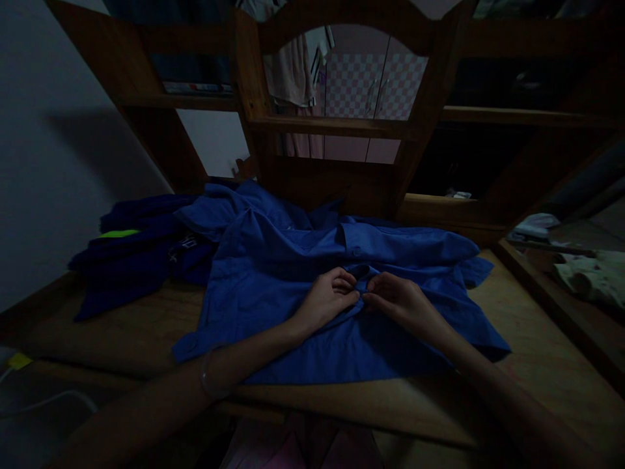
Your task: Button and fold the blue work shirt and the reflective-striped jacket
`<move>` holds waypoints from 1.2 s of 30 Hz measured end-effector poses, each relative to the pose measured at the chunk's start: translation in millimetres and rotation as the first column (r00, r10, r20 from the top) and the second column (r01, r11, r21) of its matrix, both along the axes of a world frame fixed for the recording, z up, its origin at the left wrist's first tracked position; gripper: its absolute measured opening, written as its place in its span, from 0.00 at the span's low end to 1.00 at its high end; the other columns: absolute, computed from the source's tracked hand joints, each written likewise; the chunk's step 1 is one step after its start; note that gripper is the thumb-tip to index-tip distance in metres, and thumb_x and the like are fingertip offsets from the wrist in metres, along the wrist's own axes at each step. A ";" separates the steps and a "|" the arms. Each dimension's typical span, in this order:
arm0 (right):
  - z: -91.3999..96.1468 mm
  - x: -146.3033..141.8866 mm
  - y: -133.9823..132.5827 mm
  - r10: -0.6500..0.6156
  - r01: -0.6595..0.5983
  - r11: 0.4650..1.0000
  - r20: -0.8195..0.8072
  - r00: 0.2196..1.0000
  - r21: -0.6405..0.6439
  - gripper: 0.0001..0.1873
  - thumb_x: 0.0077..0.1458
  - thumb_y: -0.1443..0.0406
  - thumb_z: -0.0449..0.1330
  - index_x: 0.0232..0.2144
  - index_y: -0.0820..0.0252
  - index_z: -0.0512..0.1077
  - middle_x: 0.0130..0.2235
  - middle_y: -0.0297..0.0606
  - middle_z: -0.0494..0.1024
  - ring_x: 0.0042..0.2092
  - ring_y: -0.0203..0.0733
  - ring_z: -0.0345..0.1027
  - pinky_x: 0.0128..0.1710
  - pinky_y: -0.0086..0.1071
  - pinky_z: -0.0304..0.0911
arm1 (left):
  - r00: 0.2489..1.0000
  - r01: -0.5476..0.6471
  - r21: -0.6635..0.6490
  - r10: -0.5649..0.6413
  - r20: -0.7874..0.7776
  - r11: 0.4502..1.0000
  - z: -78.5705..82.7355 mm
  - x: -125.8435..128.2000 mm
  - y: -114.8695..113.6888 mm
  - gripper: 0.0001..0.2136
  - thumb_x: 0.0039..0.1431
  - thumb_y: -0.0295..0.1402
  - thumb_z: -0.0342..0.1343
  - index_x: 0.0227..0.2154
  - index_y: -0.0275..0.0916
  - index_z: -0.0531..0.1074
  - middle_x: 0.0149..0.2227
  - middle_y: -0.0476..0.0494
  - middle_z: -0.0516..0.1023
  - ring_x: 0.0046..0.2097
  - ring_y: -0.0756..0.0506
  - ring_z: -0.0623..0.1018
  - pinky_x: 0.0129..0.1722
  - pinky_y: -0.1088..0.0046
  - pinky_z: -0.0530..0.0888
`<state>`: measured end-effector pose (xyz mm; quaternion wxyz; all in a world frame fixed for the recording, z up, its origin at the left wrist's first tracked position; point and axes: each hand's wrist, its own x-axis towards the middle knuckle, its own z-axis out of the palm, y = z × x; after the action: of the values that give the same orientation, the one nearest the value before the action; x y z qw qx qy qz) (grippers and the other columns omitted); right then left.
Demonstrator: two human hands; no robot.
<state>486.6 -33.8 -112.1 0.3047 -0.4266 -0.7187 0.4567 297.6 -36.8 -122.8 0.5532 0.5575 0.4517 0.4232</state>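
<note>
Fingers (347,288) of the left hand (326,296) and those of the right hand (399,301) meet tip to tip. Each set is pinched together on a fold of the blue shirt (273,260), which lies spread on the desk (517,326) under and around them. It is too dark to tell whether a button sits between them. Judging by the grip, this goes best with both cloth edges level and taut and the wrists low, so nothing bunches. A darker garment heap (131,254) lies well left of the fingers, and a wooden shelf frame (336,127) stands beyond them.
</note>
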 end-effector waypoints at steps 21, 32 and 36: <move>10.7 -2.8 2.7 -0.019 -0.057 0.952 -0.245 0.969 -0.299 0.18 0.50 0.52 0.60 0.27 0.64 0.68 0.27 0.36 0.74 0.26 0.35 0.69 0.28 0.30 0.64 | 0.984 0.059 0.401 0.015 -0.179 0.914 12.7 0.5 -7.0 0.09 0.52 0.26 0.56 0.38 0.37 0.68 0.36 0.47 0.75 0.38 0.50 0.76 0.41 0.75 0.73; 11.7 0.3 3.3 0.025 -0.096 0.949 -0.233 0.972 -0.300 0.14 0.56 0.56 0.56 0.30 0.63 0.68 0.29 0.37 0.74 0.29 0.36 0.70 0.31 0.31 0.64 | 0.990 0.126 0.276 -0.101 -0.102 0.953 11.2 1.0 -4.5 0.10 0.52 0.27 0.57 0.38 0.36 0.68 0.38 0.44 0.74 0.42 0.49 0.75 0.45 0.72 0.72; 9.9 1.1 1.9 0.051 -0.079 0.967 -0.123 0.991 -0.240 0.15 0.55 0.55 0.56 0.32 0.62 0.67 0.29 0.36 0.74 0.28 0.36 0.70 0.30 0.31 0.65 | 0.991 0.112 0.256 -0.089 -0.102 0.960 9.2 0.6 -2.9 0.08 0.51 0.27 0.58 0.35 0.35 0.68 0.35 0.45 0.74 0.38 0.49 0.76 0.41 0.74 0.73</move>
<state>487.7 -31.9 -102.2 0.2758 -0.4099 -0.6517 0.5755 298.2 -39.7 -113.6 0.4752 0.6660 0.3874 0.4249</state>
